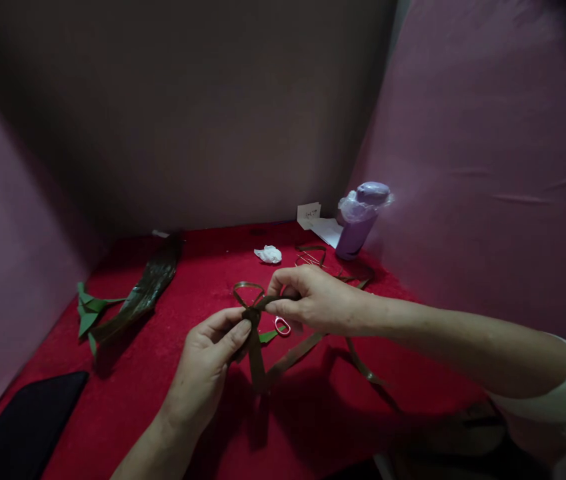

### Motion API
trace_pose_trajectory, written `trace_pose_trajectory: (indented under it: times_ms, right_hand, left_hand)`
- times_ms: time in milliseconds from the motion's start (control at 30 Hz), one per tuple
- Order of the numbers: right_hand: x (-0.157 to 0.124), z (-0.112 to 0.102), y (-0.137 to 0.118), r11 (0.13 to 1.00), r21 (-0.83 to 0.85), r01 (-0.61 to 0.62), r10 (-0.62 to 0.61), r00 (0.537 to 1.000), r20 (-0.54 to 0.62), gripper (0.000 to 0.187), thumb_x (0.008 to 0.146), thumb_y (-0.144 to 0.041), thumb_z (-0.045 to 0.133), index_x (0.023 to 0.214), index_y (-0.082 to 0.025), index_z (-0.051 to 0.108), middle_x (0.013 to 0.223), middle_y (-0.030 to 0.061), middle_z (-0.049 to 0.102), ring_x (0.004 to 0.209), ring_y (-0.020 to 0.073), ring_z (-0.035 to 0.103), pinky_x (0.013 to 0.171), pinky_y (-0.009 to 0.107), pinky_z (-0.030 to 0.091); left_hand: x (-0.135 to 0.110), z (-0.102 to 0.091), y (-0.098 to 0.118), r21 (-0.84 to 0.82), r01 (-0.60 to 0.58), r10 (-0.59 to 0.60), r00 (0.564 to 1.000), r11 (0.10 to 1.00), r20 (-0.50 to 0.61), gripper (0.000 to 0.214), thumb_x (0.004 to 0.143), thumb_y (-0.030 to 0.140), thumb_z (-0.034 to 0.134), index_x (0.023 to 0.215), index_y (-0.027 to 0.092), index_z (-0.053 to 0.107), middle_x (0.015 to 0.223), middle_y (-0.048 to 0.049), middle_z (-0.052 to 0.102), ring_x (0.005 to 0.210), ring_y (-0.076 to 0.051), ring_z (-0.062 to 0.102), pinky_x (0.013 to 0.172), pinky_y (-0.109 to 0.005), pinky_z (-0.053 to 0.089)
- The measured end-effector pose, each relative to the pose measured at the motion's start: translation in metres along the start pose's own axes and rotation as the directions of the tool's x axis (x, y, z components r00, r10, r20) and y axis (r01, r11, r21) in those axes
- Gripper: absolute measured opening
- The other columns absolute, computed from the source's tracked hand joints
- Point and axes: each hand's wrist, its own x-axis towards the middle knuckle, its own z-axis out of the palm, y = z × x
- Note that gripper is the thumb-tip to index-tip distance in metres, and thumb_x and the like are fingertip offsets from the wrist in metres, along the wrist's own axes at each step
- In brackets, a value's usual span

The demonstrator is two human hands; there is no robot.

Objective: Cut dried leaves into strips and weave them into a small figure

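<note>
As the head view looks down, my left hand pinches a dark strip at its folded middle, thumb pressed on; my right hand pinches another length of it, fingers nearly closed. Strip held above red desk. Pink-rimmed loop just beyond, crumpled tissue farther back, purple bottle to the right

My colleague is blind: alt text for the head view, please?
A person's left hand and right hand pinch flat, looped, brown-green strips above a red cloth-covered table; a purple cylindrical container is farther back, right.
</note>
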Motion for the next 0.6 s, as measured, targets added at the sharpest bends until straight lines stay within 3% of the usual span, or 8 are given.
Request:
trace_pose_trajectory:
  times_ms: [133,267,367,600]
  right_hand:
    - [0.004,0.005,0.004,1.0,0.016,0.012,-0.013,1.0,0.023,0.028,0.08,-0.037,0.058,0.1,-0.018,0.057,0.063,0.0004,0.063,0.055,0.011,0.057,0.05,0.022,0.042]
    - [0.009,0.012,0.006,0.985,-0.122,0.12,-0.131,0.988,-0.087,0.015,0.077,-0.031,0.062,0.081,-0.017,0.061,0.076,0.0029,0.064,0.067,0.0115,0.057,0.055,0.022,0.039]
    - [0.013,0.017,0.009,0.973,-0.186,0.133,-0.16,0.978,-0.136,0.013,0.076,-0.029,0.062,0.077,-0.017,0.06,0.076,0.002,0.062,0.066,0.0111,0.054,0.054,0.022,0.037]
    - [0.017,0.025,0.017,0.988,-0.094,0.122,-0.135,0.979,-0.151,0.009,0.074,-0.025,0.061,0.073,-0.017,0.058,0.069,-0.0005,0.059,0.06,0.0094,0.051,0.051,0.021,0.034]
  left_hand:
    - [0.0,0.002,0.001,-0.015,0.012,-0.012,1.0,1.0,-0.022,0.015,0.069,0.02,0.071,0.084,0.019,0.071,0.074,0.0,0.069,0.065,-0.009,0.058,0.061,-0.017,0.045]
    - [0.003,0.002,-0.001,-0.014,0.019,-0.02,1.0,1.0,-0.024,0.013,0.068,0.02,0.071,0.081,0.019,0.071,0.073,0.0005,0.07,0.064,-0.008,0.057,0.058,-0.016,0.044]
    - [0.005,0.001,-0.004,0.001,0.007,-0.007,1.0,1.0,-0.005,0.013,0.07,0.019,0.069,0.082,0.019,0.071,0.075,0.0004,0.07,0.067,-0.008,0.058,0.061,-0.015,0.045]
    - [0.006,0.0,-0.005,-0.023,-0.008,0.009,0.999,1.0,0.039,0.012,0.069,0.021,0.072,0.081,0.018,0.071,0.078,-0.0012,0.071,0.069,-0.009,0.06,0.063,-0.016,0.045]
